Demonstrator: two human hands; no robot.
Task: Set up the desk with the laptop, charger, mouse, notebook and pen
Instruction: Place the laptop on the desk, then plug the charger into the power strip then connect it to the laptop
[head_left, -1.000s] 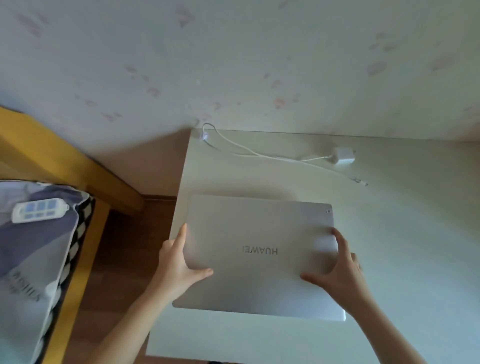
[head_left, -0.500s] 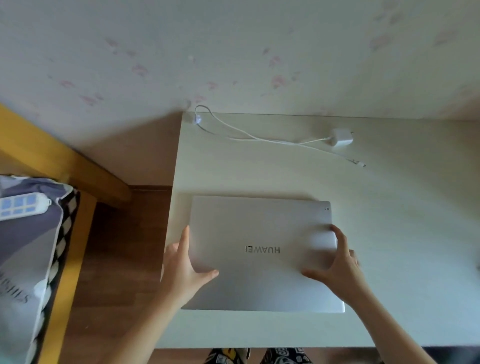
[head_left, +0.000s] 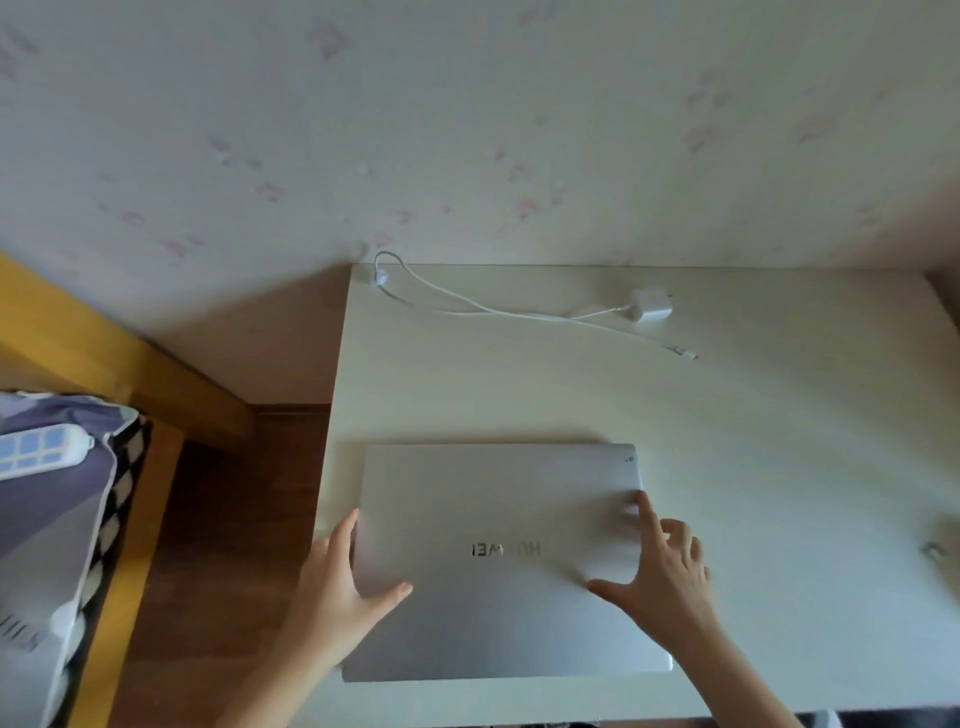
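Observation:
A closed silver laptop lies flat on the white desk, near its front left corner. My left hand grips the laptop's left edge, thumb on the lid and fingers along the side. My right hand rests spread on the right part of the lid, with thumb and forefinger touching it and the other fingers loose beside the edge. A white charger lies at the back of the desk. Its cable runs to the back left corner, and the free plug end lies loose.
A small grey object that I cannot identify sits at the desk's right edge. A yellow wooden bed frame with bedding and a white power strip stands at the left. Brown floor separates bed and desk. A wall runs behind the desk.
The laptop has come a little toward the desk's front edge. My right hand has loosened from gripping the right edge to resting spread on the lid. My left hand keeps its hold.

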